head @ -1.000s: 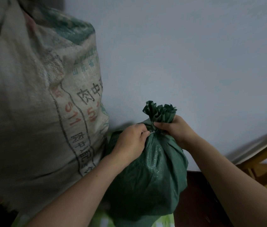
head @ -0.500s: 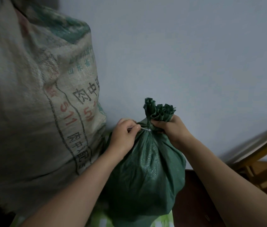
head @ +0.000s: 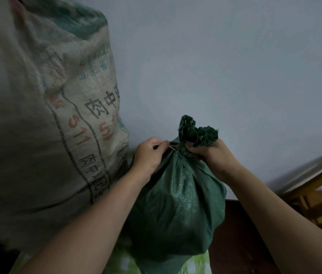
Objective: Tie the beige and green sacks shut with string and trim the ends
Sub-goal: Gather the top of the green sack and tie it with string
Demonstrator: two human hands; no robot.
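Pulled leftward off the neck since a second ago: left hand, fingers pinching the string taut, probably to tighten the knot. Held closed by right hand, fingers clenched round the gathered neck of green sack. Just beside, further left: beige sack.

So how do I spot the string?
Start at the huge beige woven sack on the left. Beside it stands a smaller dark green woven sack. The thin pale string runs from its gathered neck to the left hand, which pinches it; nothing else is so thin.
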